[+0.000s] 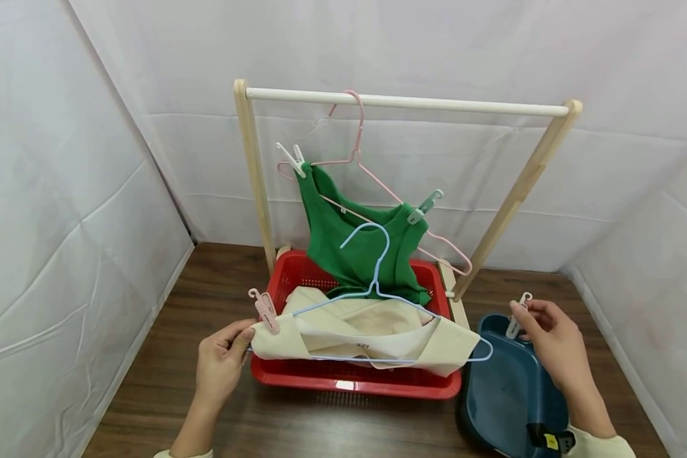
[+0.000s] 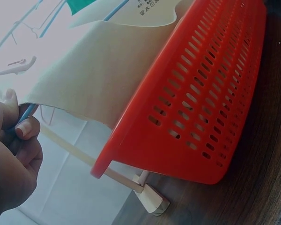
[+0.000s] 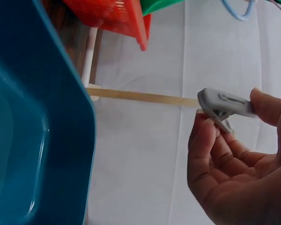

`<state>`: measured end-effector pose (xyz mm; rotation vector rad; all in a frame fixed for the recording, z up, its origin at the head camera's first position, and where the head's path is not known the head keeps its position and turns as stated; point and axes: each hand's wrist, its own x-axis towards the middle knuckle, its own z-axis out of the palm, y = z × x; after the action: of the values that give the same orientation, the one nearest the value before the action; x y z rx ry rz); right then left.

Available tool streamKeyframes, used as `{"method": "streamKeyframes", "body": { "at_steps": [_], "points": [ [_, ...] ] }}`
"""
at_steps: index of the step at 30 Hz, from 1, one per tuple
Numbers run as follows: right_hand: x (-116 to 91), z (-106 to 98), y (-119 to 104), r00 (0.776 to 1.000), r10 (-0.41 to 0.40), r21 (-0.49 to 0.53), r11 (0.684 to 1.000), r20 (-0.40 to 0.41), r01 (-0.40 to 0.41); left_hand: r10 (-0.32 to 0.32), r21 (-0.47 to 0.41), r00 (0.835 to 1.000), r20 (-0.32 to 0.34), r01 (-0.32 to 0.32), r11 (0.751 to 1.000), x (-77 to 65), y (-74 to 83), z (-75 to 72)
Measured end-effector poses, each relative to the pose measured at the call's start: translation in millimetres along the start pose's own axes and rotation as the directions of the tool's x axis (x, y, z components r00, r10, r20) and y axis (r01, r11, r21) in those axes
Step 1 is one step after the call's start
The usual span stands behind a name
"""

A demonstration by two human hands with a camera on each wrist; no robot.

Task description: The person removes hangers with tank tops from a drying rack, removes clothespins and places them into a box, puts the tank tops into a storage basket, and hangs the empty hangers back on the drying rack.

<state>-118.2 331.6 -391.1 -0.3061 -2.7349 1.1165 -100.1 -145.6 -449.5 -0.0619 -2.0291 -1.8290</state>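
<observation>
Cream garment [image 1: 366, 334] on blue hanger [image 1: 375, 284]: one shoulder pegged

Landmark: red basket [image 1: 298, 378], on the tabletop [image 1: 149, 381].
Item 1, green top [image 1: 334, 232]: apparently finished; white clip [image 1: 295, 161] and grey-green clip [image 1: 425, 207] at the straps, pink hanger [image 1: 359, 127] hooked on the white rail [image 1: 452, 103] behind the basket.
Item 2, cream garment: half done, by judgement; spread over the basket's front, pink clip [image 1: 266, 312] at one shoulder, none at the other.
Left hand [image 1: 220, 362], left of the basket: fingers curled round the blue hanger's end at the fabric's edge.
Right hand [image 1: 558, 346], over the blue basin [image 1: 500, 381] right of the basket: thumb and fingertips pinching a pale clip [image 1: 513, 326].
Outstanding, as judged: second shoulder's clip; a place on the rail.
</observation>
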Motion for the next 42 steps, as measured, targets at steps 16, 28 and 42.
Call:
{"method": "streamKeyframes", "body": {
  "at_steps": [16,28,42],
  "points": [
    [6,-3,18,0.979,0.192,-0.125,0.975,0.076,-0.181,0.012,0.010,1.000,0.001,-0.012,1.000,-0.2,0.0,-0.9],
    [15,1,39,0.945,0.269,-0.223,0.948,0.184,-0.226,0.009,-0.018,1.000,-0.005,-0.009,1.000,-0.8,-0.2,-0.5],
    [26,17,47,0.909,0.276,-0.305,0.935,0.311,-0.179,0.025,-0.039,1.000,-0.011,-0.025,0.999,-1.0,-4.4,0.5]
  ]
}}
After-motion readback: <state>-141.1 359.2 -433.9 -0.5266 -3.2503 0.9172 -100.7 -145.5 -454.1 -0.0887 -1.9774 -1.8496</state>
